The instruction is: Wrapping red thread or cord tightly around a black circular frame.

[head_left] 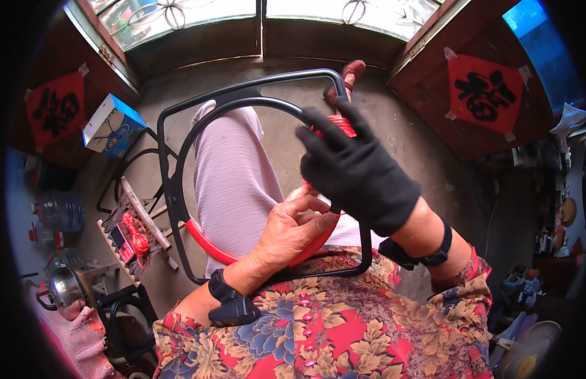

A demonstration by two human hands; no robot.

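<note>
Across my lap rests a black frame (166, 158), a rounded rectangle with a large ring inside it. Red cord is wrapped closely around the lower part of the ring (207, 244). My left hand (293, 224) is bare, its thumb and fingers pinched on the red wrapping at the ring's lower right. Above it, my right hand (362, 174) wears a black glove and passes over the ring's right side. Its fingers curl around a bundle of red cord (345, 127), partly hidden behind the glove.
On the left, a small wooden stool (138, 215) bears a hank of red cord (136, 237). Near it are another black frame (125, 170), a blue and white box (115, 129), a water jug (60, 210) and a metal pot (67, 292). A closed door stands ahead.
</note>
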